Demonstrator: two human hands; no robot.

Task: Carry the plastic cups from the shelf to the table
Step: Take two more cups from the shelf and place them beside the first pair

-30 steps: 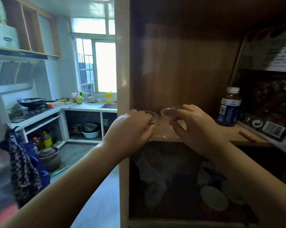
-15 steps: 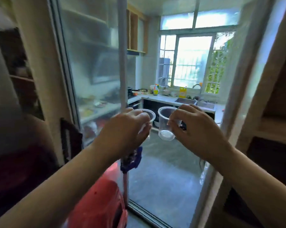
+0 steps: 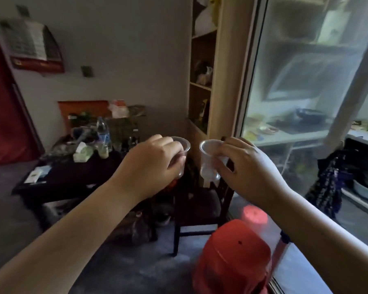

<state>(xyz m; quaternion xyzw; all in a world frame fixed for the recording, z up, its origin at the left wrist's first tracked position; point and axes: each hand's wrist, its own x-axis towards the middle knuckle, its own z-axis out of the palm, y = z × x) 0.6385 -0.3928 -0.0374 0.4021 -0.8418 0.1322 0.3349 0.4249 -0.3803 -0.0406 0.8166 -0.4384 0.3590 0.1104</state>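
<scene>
While both arms reach toward the frame's centre, the left hand grips one clear plastic cup, its rim showing past the knuckles, and the right hand pinches a second clear cup by its side wall. Both cups hang upright, apart, right of the cluttered dark table at middle left.

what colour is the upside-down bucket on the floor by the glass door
The bucket is red-orange, plain, with no pattern; head view shows it.
</scene>
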